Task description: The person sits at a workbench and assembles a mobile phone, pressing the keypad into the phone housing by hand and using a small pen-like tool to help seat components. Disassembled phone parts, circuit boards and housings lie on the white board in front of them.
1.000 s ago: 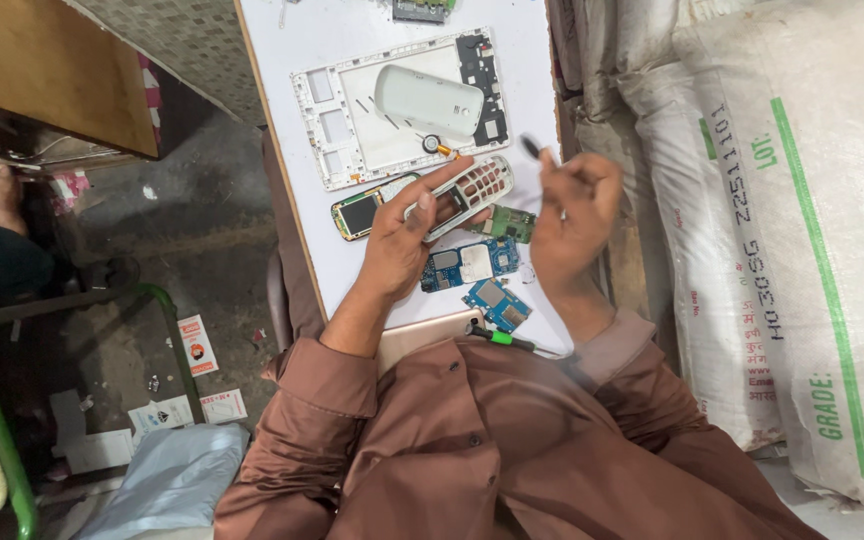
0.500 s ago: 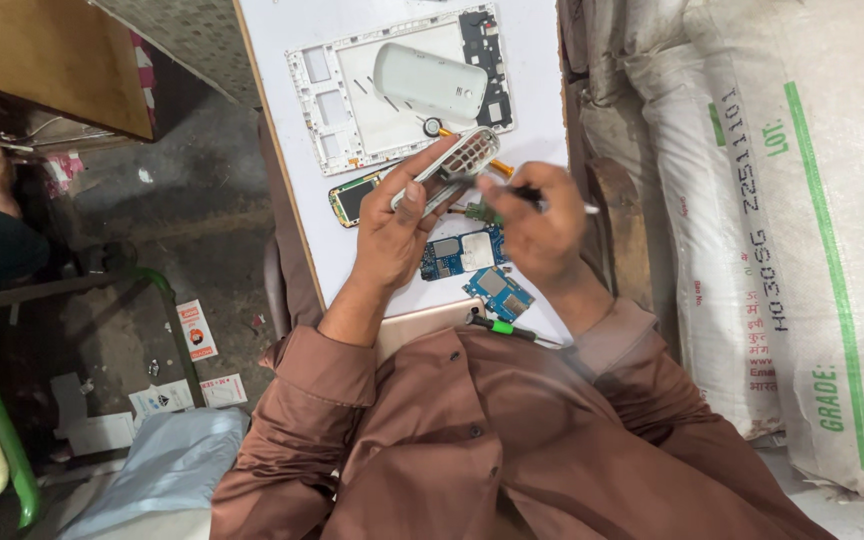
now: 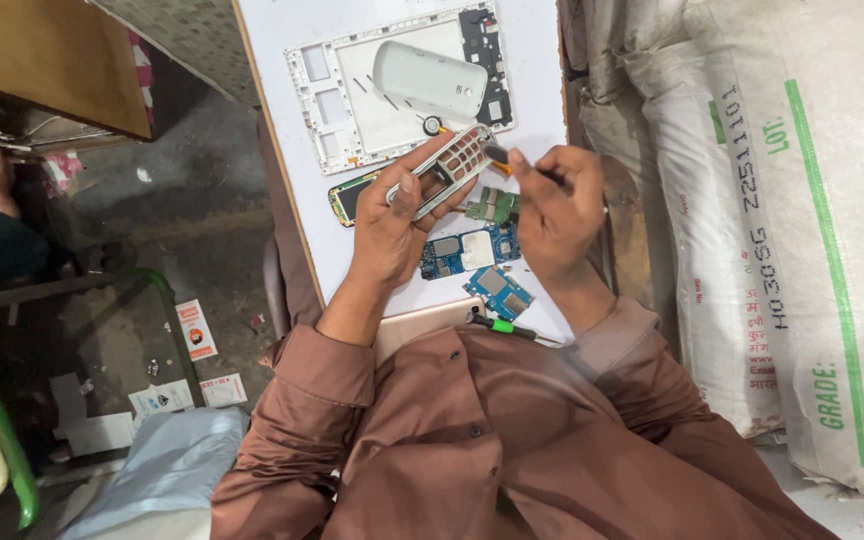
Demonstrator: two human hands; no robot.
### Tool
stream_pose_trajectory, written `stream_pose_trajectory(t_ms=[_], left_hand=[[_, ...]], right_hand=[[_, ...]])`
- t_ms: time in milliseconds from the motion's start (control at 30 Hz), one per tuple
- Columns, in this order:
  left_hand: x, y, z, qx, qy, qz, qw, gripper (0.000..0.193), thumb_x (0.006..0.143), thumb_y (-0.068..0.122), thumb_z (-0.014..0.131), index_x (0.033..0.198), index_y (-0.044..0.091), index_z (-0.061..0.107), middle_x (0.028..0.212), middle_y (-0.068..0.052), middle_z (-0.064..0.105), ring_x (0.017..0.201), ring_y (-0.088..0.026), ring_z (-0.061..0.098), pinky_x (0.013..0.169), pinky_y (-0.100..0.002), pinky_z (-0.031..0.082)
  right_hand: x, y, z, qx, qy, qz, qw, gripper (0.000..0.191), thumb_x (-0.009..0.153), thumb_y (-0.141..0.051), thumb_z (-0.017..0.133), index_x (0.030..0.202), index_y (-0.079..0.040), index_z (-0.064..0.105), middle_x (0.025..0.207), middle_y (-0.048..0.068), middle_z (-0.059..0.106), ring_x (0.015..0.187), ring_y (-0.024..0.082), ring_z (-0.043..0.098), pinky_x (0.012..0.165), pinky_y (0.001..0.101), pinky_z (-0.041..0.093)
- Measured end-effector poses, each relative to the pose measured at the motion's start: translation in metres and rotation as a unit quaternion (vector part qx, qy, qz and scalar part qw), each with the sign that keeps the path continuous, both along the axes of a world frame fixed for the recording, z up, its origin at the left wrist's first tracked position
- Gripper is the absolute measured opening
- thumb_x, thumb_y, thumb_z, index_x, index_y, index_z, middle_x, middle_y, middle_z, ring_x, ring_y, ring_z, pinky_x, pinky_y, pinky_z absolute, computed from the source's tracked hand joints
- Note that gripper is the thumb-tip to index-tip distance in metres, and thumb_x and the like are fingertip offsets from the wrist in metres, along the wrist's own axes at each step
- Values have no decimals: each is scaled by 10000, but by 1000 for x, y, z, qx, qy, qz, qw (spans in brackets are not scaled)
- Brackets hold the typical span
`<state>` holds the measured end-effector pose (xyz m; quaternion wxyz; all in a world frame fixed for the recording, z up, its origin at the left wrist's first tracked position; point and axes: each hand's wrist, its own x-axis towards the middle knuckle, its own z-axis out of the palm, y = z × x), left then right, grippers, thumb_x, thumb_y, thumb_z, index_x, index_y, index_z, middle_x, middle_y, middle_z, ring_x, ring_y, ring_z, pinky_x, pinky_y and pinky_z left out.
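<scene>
The left hand (image 3: 392, 225) grips a phone keypad frame (image 3: 447, 168), a narrow pale shell with rows of empty button holes, thumb on top and fingers curled under its lower end. The frame is lifted just above the white desk (image 3: 282, 60), and its long axis runs on a slant from the palm at lower left up to the free end at upper right.

The right hand (image 3: 557, 210) is closed around a screwdriver (image 3: 495, 156) with a dark shaft and a bit of orange showing at the handle; the fingers pinch it tightly. The tool's tip lies at the frame's upper right end, touching it or very nearly so; the exact contact point is too small to make out. So the frame sits to the left of the right hand, end-on to the tool, and the right hand is the nearer one to that free end while the left steadies the other end.

Below the two hands, on the desk, lie a green circuit board (image 3: 492, 205) and two blue circuit boards (image 3: 462, 252), the second one (image 3: 499, 292) nearer the person. A small display part (image 3: 352, 197) rests just beside the left thumb. Further off sits a large white tablet frame (image 3: 347, 120) with a rounded white back cover (image 3: 430, 80) lying in it. A green-handled tool (image 3: 502, 326) lies at the desk's near edge, beside the brown sleeve. White sacks (image 3: 752, 200) stand at the right.
</scene>
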<state>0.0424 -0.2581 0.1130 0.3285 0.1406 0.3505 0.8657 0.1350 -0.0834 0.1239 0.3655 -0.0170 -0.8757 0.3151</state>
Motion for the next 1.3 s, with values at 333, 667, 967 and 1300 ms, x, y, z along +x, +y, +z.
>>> stream_pose_trajectory(t_ms=[333, 667, 967, 1300], left_hand=[[1, 1, -10, 10, 55, 34, 998, 638, 1092, 412, 585, 1499, -68, 478, 1527, -227, 538, 1430, -329, 547, 1259, -493, 468], [-1, 0, -11, -14, 104, 68, 992, 592, 1105, 386, 581, 1483, -62, 501, 1548, -225, 525, 1455, -340, 537, 1257, -504, 465], [-2, 2, -14, -12, 79, 73, 994, 610, 1096, 401, 581, 1483, -63, 498, 1540, -209, 532, 1438, -331, 547, 1247, -487, 473], [-4, 0, -9, -52, 34, 39, 997, 686, 1075, 472, 566, 1505, -51, 459, 1445, -236, 600, 1311, -302, 633, 1082, -389, 564]], right_hand=[[-5, -2, 9, 25, -14, 10, 1000, 492, 887, 162, 715, 1287, -122, 739, 1050, 115, 520, 889, 204, 546, 751, 336, 494], [-10, -2, 11, 89, -14, -8, 996, 379, 901, 112, 812, 1209, -99, 749, 1007, 92, 542, 828, 218, 549, 681, 341, 458], [-12, -3, 12, 94, -19, 27, 995, 407, 881, 103, 784, 1227, -107, 744, 1036, 81, 514, 833, 209, 532, 715, 334, 450], [-6, -1, -1, 52, 24, -7, 998, 549, 898, 186, 702, 1338, -142, 704, 1103, 108, 487, 921, 203, 535, 747, 302, 473]])
